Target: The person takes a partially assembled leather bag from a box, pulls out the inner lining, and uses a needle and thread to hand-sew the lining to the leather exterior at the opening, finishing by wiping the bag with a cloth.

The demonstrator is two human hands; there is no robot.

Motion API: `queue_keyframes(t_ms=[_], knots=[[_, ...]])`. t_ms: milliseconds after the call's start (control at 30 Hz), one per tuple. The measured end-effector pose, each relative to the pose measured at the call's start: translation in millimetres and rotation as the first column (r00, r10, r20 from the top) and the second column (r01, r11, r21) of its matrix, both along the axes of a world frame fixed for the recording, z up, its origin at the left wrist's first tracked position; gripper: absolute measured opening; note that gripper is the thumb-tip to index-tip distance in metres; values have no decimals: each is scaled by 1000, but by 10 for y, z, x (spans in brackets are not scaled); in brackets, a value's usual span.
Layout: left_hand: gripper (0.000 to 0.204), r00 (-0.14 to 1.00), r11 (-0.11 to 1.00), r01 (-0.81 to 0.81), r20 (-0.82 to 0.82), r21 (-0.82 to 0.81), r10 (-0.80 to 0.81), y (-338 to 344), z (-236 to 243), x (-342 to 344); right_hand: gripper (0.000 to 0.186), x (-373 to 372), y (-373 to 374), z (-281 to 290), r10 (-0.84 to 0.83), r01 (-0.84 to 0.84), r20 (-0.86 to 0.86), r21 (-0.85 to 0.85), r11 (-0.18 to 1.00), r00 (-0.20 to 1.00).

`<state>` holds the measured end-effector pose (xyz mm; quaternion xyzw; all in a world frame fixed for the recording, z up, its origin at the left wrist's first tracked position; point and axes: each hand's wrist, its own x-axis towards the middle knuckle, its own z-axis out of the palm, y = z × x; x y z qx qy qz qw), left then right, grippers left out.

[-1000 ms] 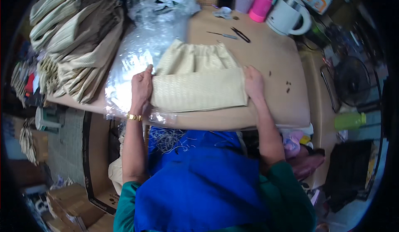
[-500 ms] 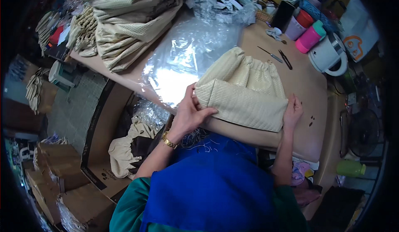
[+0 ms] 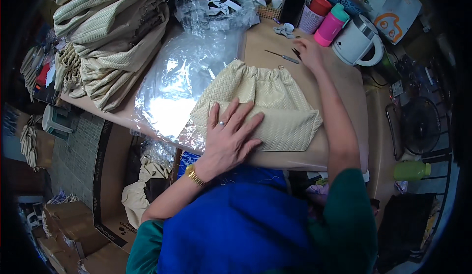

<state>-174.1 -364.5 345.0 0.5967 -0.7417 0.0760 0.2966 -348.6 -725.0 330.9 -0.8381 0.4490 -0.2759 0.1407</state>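
A cream, woven-textured drawstring bag (image 3: 287, 129) lies on the table with its gathered top pointing away from me and its flat base panel toward me. Across the left part of that panel my left hand (image 3: 231, 139) presses flat, fingers spread. Beyond the bag at the right, my right hand (image 3: 310, 55) is bent over a slim dark tweezer-like tool (image 3: 296, 53), its fingers closing round it. The hand hides part of that tool, so its exact kind is unclear. Just left of it lies a thin awl-like tool (image 3: 282, 56) with a grey handle.
Clear plastic bags (image 3: 182, 72) cover the table's left side beside a tall stack of similar cream bags (image 3: 110, 43). At the back right stand a pink bottle (image 3: 330, 27), a white kettle (image 3: 356, 40) and a phone (image 3: 293, 6). Cardboard boxes (image 3: 73, 225) sit low left.
My right hand has left the bag's right end and reached far to the dark tool. My left hand has shifted from gripping the bag's left edge to lying flat on it. The view has shifted.
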Motion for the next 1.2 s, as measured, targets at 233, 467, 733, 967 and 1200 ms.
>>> queue_keyframes(t_ms=[233, 467, 733, 967, 1200], knots=[[89, 996, 968, -73, -39, 238, 84, -294, -340, -15, 26, 505, -853, -403, -65, 51, -183, -77, 996, 981], [78, 995, 983, -31, -88, 179, 48, -289, -381, 19, 9, 436, -610, 182, 29, -47, -197, -86, 995, 980], [75, 989, 972, -19, -135, 234, 52, -311, -395, 27, 14, -137, 2402, 183, 261, -270, 76, 149, 951, 962], [76, 992, 962, -78, -73, 263, 100, -302, -404, 11, 7, 542, 2225, -274, 87, -122, -102, -409, 904, 991], [62, 991, 968, -72, -93, 239, 97, -272, -415, 30, 10, 460, 2499, -293, 6, -63, -160, -357, 932, 987]])
